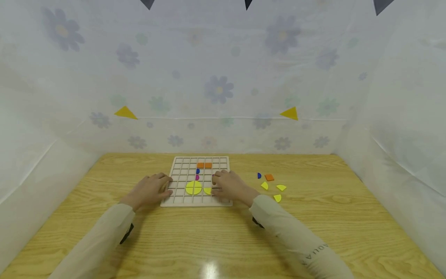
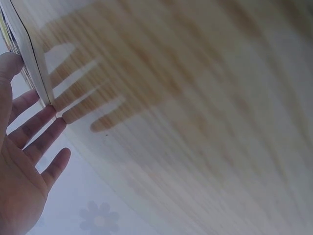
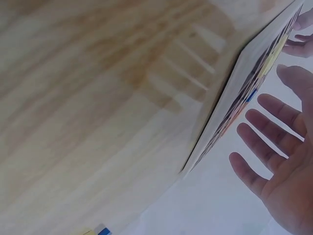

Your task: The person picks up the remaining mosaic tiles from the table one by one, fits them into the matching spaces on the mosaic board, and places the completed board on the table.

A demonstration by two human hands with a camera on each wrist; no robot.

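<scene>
A white square board [image 1: 177, 198] with a raised grid lies on the table. It bears two orange squares [image 1: 208, 165], a blue half-disc [image 1: 198, 171], a magenta half-disc [image 1: 197, 177], a yellow circle [image 1: 189, 185] split by grid lines, and a yellow rounded piece [image 1: 207, 191]. My left hand [image 1: 148, 190] is at the board's left edge; in the left wrist view its fingertips [image 2: 59, 120] touch the rim, fingers nearly straight. Over the board's right side is my right hand [image 1: 231, 186], hiding some cells. In the right wrist view its fingers [image 3: 259, 142] are extended, with nothing gripped.
Loose pieces lie on the wooden table [image 1: 195, 240] to the right of the board: a blue half-disc [image 1: 259, 175], an orange square [image 1: 269, 177] and three yellow wedges [image 1: 281, 187]. Flower-patterned white sheeting [image 1: 219, 131] encloses the table at the back and sides.
</scene>
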